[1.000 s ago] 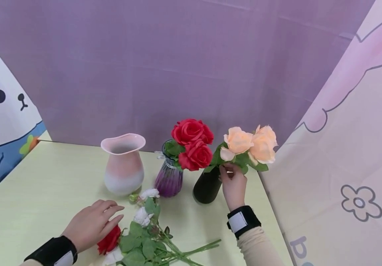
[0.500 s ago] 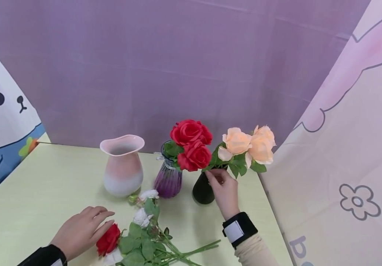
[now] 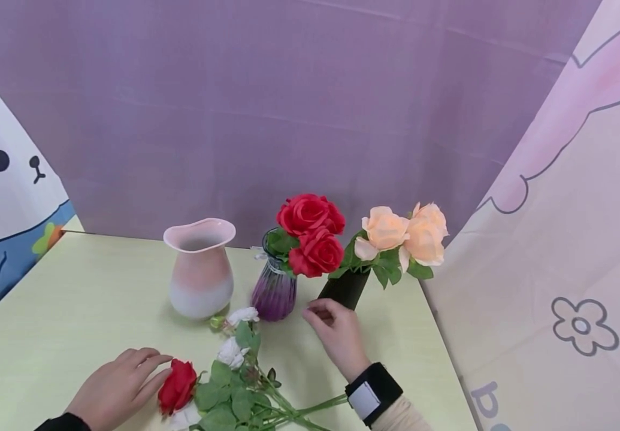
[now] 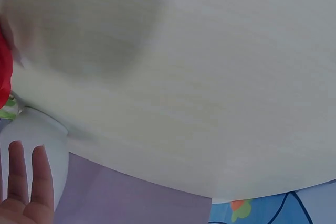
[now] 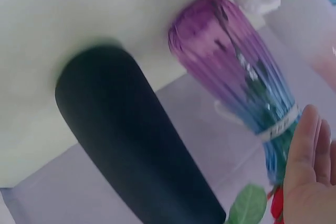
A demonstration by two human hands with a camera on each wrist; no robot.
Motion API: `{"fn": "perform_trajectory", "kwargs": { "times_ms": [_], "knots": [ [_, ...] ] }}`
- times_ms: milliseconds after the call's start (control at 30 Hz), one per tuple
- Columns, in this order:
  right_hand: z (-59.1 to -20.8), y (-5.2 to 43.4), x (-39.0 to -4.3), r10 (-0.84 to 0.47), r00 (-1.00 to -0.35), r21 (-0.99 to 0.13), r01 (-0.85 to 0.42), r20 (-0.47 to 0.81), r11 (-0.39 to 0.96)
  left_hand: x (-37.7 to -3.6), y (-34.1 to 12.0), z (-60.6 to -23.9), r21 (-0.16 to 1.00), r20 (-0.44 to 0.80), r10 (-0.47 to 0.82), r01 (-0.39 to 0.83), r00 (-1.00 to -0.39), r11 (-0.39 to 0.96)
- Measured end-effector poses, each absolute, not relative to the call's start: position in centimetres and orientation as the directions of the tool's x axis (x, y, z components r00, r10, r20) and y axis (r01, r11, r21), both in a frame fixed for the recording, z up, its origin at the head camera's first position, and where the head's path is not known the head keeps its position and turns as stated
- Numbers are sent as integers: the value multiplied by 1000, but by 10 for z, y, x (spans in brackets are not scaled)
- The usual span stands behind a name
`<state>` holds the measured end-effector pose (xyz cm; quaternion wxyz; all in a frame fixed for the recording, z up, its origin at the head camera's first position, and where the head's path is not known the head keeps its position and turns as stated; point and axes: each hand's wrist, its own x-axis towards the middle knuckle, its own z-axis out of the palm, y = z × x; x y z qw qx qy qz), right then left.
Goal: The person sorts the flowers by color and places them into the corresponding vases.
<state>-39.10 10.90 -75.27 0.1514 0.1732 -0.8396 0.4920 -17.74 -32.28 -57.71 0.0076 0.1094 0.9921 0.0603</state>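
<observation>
My right hand is in front of the black vase, covering its lower part in the head view, and holds nothing. Peach roses with green leaves stand in that vase. In the right wrist view, the fingers are extended near the neck of the purple ribbed vase. Red roses fill this purple vase. My left hand hovers low at the left, fingers loosely bent, fingertips right at a red rose lying on the table.
A pink and white vase with a flared rim stands left of the purple one. White flowers and leafy green stems lie in a pile at the front of the table. A purple cloth hangs behind.
My right hand has left the peach roses and come down and left, past the black vase. My left hand has drawn back left and down, slightly. The peach roses shifted a little, then stayed.
</observation>
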Motion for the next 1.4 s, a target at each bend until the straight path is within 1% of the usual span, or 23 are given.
{"fn": "perform_trajectory", "kwargs": {
  "times_ms": [67,133,233,367,533,633,700,800,967,1167,1300,1400],
  "knots": [
    [-758,100,-382,-175,-892,-765,-448,417,463,-169,-314,-556,124,-20,209,205,-978,971],
    [-766,92,-374,-202,-889,-759,-457,412,463,-166,-313,-552,121,-23,215,210,-976,970],
    [-775,82,-363,-243,-884,-751,-468,399,467,-166,-317,-559,116,-30,214,210,-976,971],
    [-777,71,-347,-294,-881,-737,-471,369,484,-169,-322,-570,109,-74,196,188,-978,976],
    [-776,61,-327,-362,-875,-731,-472,321,493,-167,-321,-568,106,-93,186,176,-978,979],
    [-784,58,-317,-413,-858,-730,-490,306,477,-165,-319,-563,109,-112,180,168,-977,980],
    [-794,57,-312,-445,-841,-725,-510,308,463,-165,-320,-562,113,-135,175,160,-975,981],
    [-811,55,-306,-492,-824,-706,-524,280,476,-165,-321,-563,112,-167,172,155,-971,982],
    [-831,50,-295,-570,-785,-659,-563,240,498,-165,-325,-564,101,-162,176,161,-971,982],
    [-835,44,-280,-619,-743,-615,-619,255,489,-163,-325,-564,106,-171,179,163,-969,981],
    [-834,40,-272,-643,-732,-618,-617,225,487,-163,-323,-563,128,-210,178,154,-961,980],
    [-840,37,-269,-661,-725,-604,-619,194,502,-163,-321,-562,137,-232,175,146,-957,980]
  ]
}}
